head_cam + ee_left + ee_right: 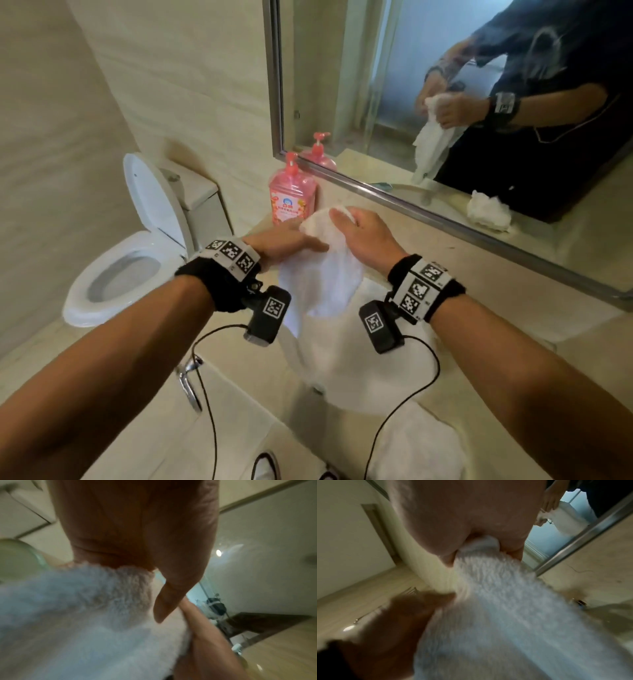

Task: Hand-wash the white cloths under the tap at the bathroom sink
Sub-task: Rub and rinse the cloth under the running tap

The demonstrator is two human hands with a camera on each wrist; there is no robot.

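A white terry cloth (322,277) hangs over the white sink basin (376,377), held up by both hands. My left hand (291,241) grips its left edge, thumb lying across the fabric. My right hand (363,229) clutches the bunched top of it. In the left wrist view the cloth (85,615) runs out from under the palm (137,534). The right wrist view shows the cloth (505,608) squeezed in the right hand (462,513). A second white cloth (418,442) lies on the counter at the near right. The tap is hidden behind the hands.
A pink pump soap bottle (293,195) stands on the counter against the wall, just behind the hands. A toilet (120,267) with its lid up is to the left. The mirror (445,212) runs along the back of the counter. Camera cables hang over the basin.
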